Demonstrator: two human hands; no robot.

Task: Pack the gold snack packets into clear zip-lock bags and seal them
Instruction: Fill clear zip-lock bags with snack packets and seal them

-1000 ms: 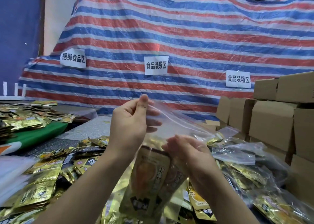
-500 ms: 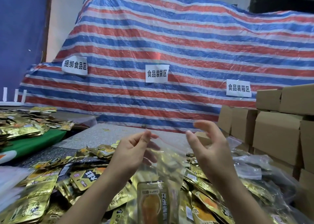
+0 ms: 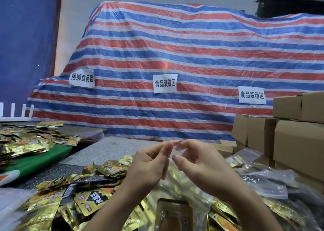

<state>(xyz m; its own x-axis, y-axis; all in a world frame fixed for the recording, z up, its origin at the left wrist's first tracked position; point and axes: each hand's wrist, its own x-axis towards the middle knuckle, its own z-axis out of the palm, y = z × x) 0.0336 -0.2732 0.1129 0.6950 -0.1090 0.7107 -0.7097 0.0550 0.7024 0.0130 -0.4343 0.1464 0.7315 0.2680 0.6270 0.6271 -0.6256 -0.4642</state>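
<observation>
From the head camera I see my left hand (image 3: 150, 162) and right hand (image 3: 196, 160) raised together over the table (image 3: 105, 148), both with fingers curled in a pinch on the top edge of a clear zip-lock bag (image 3: 177, 192) that hangs down between my wrists. Inside it, low in the frame, sits at least one gold snack packet (image 3: 172, 215); how many I cannot tell. I judge the bag light, thin and floppy, and its film slick, so the load will swing and sag if I hold it anywhere but the zip strip; the stiffer strip at the mouth is the place to pinch, thumb and forefinger on either face. The packets look like crinkly foil, light, and likely to slide over each other. The table carries a loose heap of gold packets (image 3: 52, 209) on the left and filled clear bags (image 3: 263, 183) on the right, with a green board (image 3: 38, 160) holding more packets further left. Cardboard boxes (image 3: 298, 143) are stacked at the right, and a red, white and blue striped tarpaulin (image 3: 175, 55) with three paper signs (image 3: 165, 83) fills the background.
</observation>
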